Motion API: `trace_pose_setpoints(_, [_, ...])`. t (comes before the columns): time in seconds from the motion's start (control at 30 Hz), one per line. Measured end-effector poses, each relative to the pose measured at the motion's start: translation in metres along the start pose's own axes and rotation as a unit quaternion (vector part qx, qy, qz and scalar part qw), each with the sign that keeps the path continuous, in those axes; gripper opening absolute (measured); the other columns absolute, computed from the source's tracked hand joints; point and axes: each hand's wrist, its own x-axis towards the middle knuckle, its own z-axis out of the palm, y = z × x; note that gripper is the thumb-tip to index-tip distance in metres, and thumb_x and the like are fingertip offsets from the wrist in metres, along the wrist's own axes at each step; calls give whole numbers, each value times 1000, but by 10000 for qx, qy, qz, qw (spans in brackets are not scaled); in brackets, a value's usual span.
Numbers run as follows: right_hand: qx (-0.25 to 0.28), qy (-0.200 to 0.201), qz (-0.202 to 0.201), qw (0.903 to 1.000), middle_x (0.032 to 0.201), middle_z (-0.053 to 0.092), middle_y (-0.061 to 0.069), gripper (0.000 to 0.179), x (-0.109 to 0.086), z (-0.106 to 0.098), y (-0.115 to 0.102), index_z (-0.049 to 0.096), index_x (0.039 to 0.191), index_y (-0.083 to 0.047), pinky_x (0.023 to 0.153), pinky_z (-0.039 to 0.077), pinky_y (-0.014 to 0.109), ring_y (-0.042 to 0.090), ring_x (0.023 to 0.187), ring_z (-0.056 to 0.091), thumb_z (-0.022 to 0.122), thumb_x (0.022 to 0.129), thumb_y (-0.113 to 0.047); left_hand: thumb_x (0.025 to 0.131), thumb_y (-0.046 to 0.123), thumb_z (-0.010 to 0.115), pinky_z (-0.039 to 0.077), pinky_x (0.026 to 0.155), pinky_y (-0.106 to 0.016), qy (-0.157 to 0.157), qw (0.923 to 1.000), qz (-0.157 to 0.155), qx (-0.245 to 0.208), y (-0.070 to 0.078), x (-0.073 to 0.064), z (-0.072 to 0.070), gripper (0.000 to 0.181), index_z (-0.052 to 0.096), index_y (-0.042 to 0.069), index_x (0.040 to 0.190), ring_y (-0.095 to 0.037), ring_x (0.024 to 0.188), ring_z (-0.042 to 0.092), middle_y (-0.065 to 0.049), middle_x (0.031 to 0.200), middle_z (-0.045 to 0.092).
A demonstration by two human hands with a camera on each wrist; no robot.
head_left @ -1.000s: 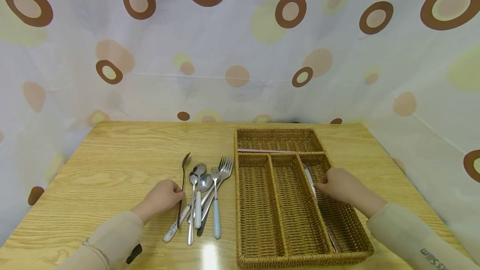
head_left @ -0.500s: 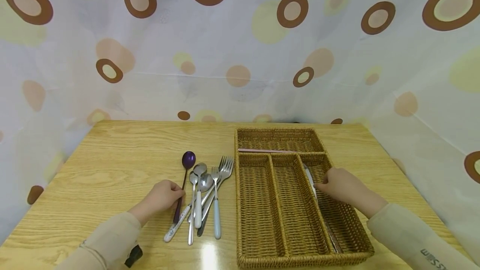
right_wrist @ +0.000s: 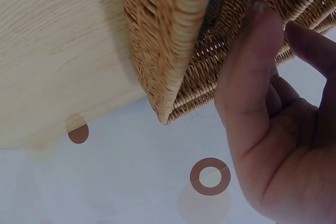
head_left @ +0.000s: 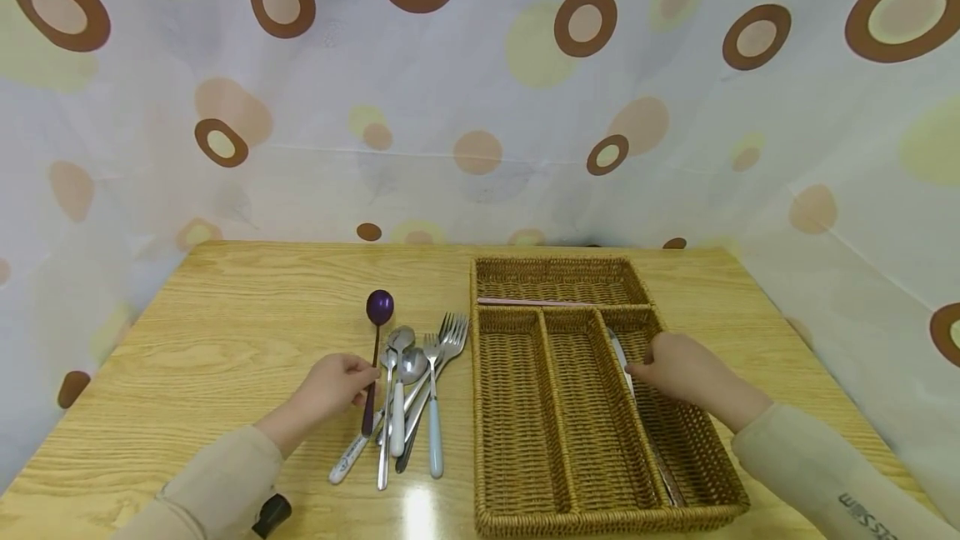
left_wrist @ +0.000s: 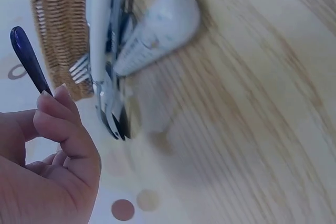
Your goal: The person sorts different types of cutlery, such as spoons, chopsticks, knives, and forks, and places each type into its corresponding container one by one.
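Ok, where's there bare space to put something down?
The table has bare wood left of the left hand and behind the purple spoon, up to the patterned cloth. In the basket, the left and middle long slots look bare. Crowded: the cutlery pile, and the right slot, with a knife and the right hand.

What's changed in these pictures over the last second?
The purple spoon has turned, so its bowl now faces the head camera, and shifted slightly rightward and away from the person. The left hand, already holding it, moved a little with it. I see nothing newly grasped or released. The right hand, wicker tray and other cutlery look unmoved.
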Motion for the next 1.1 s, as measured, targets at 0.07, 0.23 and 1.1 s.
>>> trace_pose_setpoints(0.07, [14, -14, 3, 10000, 42, 29, -8, 47, 0, -2, -2, 36, 50, -19, 47, 36, 25, 7, 39, 29, 57, 91, -28, 92, 14, 51, 36, 49, -20, -34, 9998, 51, -179, 5, -3, 2, 23, 63, -7, 94, -9, 57, 48, -4, 72, 64])
trace_pose_setpoints(0.23, [-38, -1, -7, 10000, 42, 27, -8, 48, 3, -5, -6, 35, 49, -19, 48, 35, 25, 6, 40, 25, 57, 91, -29, 93, 11, 51, 35, 47, -17, -238, 9976, 184, -623, 17, -7, 8, 21, 61, -7, 93, -7, 54, 46, -4, 72, 65])
trace_pose_setpoints(1.1, [-60, 27, -578, 9983, 44, 30, -6, 49, 12, -19, -28, 34, 50, -18, 49, 36, 25, 7, 40, 26, 41, 99, -16, 94, 11, 51, 40, 53, -19, -1263, 9780, 868, -1412, 61, -20, 32, 26, 55, -11, 107, -5, 60, 51, -15, 90, 69])
